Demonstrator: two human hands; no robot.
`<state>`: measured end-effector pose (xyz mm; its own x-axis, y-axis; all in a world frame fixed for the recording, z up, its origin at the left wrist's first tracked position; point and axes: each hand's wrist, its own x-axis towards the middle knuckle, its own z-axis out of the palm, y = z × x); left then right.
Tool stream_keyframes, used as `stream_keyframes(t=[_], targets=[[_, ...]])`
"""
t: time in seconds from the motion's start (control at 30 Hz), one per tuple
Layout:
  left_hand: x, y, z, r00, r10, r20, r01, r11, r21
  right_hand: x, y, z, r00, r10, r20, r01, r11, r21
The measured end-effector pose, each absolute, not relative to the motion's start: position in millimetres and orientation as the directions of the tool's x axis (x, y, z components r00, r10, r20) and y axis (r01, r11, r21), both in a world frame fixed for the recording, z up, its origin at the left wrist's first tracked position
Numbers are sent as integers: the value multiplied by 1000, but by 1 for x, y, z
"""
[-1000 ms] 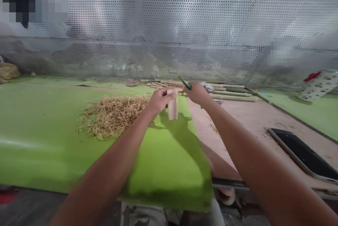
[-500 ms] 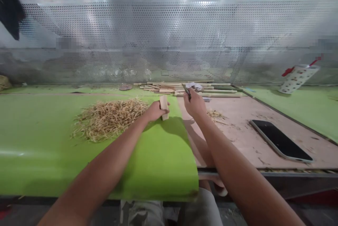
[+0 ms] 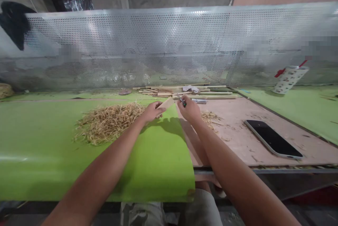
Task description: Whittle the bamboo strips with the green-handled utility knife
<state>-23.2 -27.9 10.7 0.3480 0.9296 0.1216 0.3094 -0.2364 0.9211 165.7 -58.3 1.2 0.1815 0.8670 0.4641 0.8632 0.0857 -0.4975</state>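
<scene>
My left hand (image 3: 153,111) is closed on a flat, pale wooden block (image 3: 167,104), which tilts up to the right over the green sheet (image 3: 161,162). My right hand (image 3: 190,109) grips a slim dark-handled tool (image 3: 182,100). Its thin grey tip points up and left, near the block's far end; I cannot tell whether they touch. Left of my left hand lies a heap of thin straw-coloured strands (image 3: 111,122). Beyond both hands, several wooden sticks (image 3: 163,90) lie in a loose bundle, with a crumpled whitish scrap (image 3: 190,88) on them.
A smartphone (image 3: 273,138) rests on the pinkish board (image 3: 232,113) at right, among scattered bits and a small strand pile (image 3: 210,117). A patterned white tumbler (image 3: 290,80) with a red straw stands farther back. A perforated metal panel (image 3: 158,46) closes off the table's far side.
The wooden block has turned from upright to slanting, its far end now up and to the right. My right hand has come slightly lower and closer to it. The view has shifted a little.
</scene>
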Motion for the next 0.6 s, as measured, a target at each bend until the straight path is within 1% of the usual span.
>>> stream_keyframes(t=[0.1,0.17,0.37,0.5,0.6], targets=[[-23,-28,15,210,964,162,313,-223,923,169,-58,1,213,859,465,860,61,-506],[-23,-28,17,164,969,183,284,-224,932,169,-57,1,205,868,453,865,56,-499],[-26,-22,13,117,961,249,163,-266,950,168,-55,0,135,893,430,888,83,-452],[-30,-17,10,124,948,295,123,-309,943,167,-56,1,34,883,468,891,185,-415],[-31,-17,10,117,941,317,102,-329,939,163,-61,2,-17,903,429,898,203,-390]])
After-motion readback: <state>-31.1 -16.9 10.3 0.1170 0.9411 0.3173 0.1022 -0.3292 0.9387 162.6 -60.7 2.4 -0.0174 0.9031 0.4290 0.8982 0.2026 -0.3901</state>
